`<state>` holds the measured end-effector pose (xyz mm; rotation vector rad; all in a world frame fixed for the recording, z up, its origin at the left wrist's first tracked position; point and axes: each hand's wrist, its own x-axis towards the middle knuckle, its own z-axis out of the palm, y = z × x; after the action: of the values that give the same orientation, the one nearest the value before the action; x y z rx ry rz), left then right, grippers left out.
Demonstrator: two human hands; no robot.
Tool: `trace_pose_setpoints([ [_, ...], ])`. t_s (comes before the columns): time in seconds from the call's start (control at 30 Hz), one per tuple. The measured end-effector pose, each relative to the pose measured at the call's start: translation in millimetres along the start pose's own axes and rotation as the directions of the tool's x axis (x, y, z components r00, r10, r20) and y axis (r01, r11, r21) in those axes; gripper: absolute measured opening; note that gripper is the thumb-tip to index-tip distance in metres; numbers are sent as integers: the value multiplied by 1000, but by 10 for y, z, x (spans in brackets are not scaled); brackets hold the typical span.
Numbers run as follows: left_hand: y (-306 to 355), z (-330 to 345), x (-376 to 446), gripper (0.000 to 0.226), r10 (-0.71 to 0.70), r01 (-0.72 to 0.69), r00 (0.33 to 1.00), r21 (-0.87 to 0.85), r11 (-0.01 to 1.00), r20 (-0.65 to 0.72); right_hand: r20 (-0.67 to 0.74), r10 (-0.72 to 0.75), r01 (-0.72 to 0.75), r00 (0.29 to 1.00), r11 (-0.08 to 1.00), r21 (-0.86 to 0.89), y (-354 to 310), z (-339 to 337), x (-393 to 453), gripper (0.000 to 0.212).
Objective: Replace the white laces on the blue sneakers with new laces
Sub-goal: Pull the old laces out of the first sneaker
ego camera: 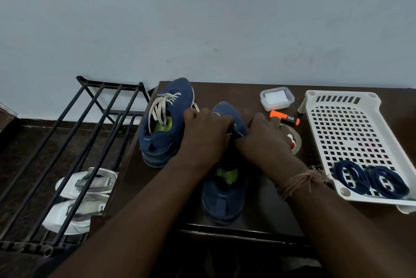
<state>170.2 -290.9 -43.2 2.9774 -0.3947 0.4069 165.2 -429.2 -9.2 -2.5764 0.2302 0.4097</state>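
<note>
Head view: I see 2 blue sneakers on the brown table [258, 95].
Far sneaker [166, 124]: white laces [161, 106] not yet removed.
Near sneaker [225, 187]: my left hand [207, 131] and right hand [267, 136] have fingers curled at a dark lace [235, 132] over its front; no white lace shows.
Left to do: 2 navy lace coils [371, 178] wait in the white tray [315, 106].

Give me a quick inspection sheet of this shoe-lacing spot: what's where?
Surface: dark brown table.
Job's things: left sneaker with white laces; near sneaker being worked; two navy lace coils in white tray.
Clutter: orange highlighter, lidded box, tape roll.
Hands: left hand and right hand curled at the near sneaker; grip hidden.
Cables: nothing seen.
Surroundings: black rack, white shoes, pale wall.
</note>
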Motion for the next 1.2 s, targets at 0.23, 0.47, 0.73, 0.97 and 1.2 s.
trace_pose_setpoints([
  [0.23, -11, -69, 39, 17, -166, 164, 986, 69, 984, 26, 18, -24, 24, 1000, 999, 25, 24, 17, 0, 51],
  [0.47, -70, -56, 3, 20, -108, 101, 987, 66, 993, 121, 47, -35, 34, 998, 999, 21, 13, 28, 21, 49],
  [0.73, -63, -361, 167, 12, -377, 330, 918, -770, 546, 126, 61, -20, 19, 998, 1000, 6, 17, 6, 23, 52],
  [0.97, -186, -371, 144, 24, -421, 398, 889, -754, 522, 178, 57, -15, 13, 998, 1000, 26, -1, 18, 4, 49],
  [1.2, -84, -182, 90, 24, -52, 54, 991, -11, 998, 127, 48, -10, 7, 999, 998, 58, 4, 33, 16, 52],
])
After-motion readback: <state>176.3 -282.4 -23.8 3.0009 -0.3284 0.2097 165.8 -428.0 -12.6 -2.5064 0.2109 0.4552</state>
